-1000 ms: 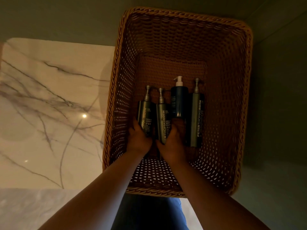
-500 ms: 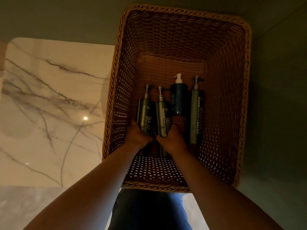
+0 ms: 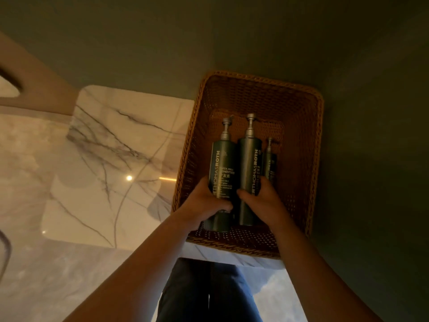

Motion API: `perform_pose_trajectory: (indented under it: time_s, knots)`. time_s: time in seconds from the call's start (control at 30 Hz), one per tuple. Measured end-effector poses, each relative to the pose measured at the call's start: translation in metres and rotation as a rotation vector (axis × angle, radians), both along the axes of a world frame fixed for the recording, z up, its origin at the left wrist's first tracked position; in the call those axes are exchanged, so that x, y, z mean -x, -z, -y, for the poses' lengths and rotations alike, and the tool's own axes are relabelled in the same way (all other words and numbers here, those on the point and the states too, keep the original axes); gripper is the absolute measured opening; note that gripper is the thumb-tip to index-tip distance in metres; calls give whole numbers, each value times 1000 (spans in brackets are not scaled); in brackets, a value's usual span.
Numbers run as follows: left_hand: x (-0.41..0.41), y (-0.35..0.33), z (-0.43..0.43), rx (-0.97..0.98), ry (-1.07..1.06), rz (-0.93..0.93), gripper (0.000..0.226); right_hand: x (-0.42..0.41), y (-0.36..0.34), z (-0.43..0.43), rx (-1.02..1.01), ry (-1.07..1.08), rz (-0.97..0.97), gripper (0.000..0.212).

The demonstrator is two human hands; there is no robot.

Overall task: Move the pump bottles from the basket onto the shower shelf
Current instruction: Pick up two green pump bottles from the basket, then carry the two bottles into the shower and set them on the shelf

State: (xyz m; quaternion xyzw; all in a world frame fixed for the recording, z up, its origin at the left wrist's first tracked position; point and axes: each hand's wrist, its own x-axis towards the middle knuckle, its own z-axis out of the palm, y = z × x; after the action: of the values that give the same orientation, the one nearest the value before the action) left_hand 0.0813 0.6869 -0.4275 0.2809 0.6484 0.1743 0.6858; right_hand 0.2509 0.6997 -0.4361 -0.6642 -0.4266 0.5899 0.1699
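Note:
A brown wicker basket (image 3: 299, 126) stands on the floor in front of me. My left hand (image 3: 204, 203) grips a dark green pump bottle (image 3: 221, 163) marked conditioner. My right hand (image 3: 262, 201) grips a taller grey-green pump bottle (image 3: 249, 163). Both bottles are raised above the basket floor, pumps pointing away from me. A third pump bottle (image 3: 270, 166) lies in the basket to the right, partly hidden behind the right-hand bottle. The dark blue bottle with the white pump is hidden from view.
A white marble slab with grey veins (image 3: 111, 163) lies left of the basket. A dark green wall (image 3: 232, 38) runs behind and to the right. My dark trousers (image 3: 204, 291) show below the basket.
Both hands have closed around one bottle each and lifted them toward me. The view has pulled back, so the basket looks smaller and lower right.

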Motion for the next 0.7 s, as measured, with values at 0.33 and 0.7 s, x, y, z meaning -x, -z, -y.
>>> perform_pose_trajectory:
  time_s: [0.33,0.7]
  knots:
    - [43,-153,56,-337,-44,152,87,33,-160,38,-200,-22,-88,48]
    - [116,-223,77,-475,168,211,86,112,-242,116,-383,260,-62,57]
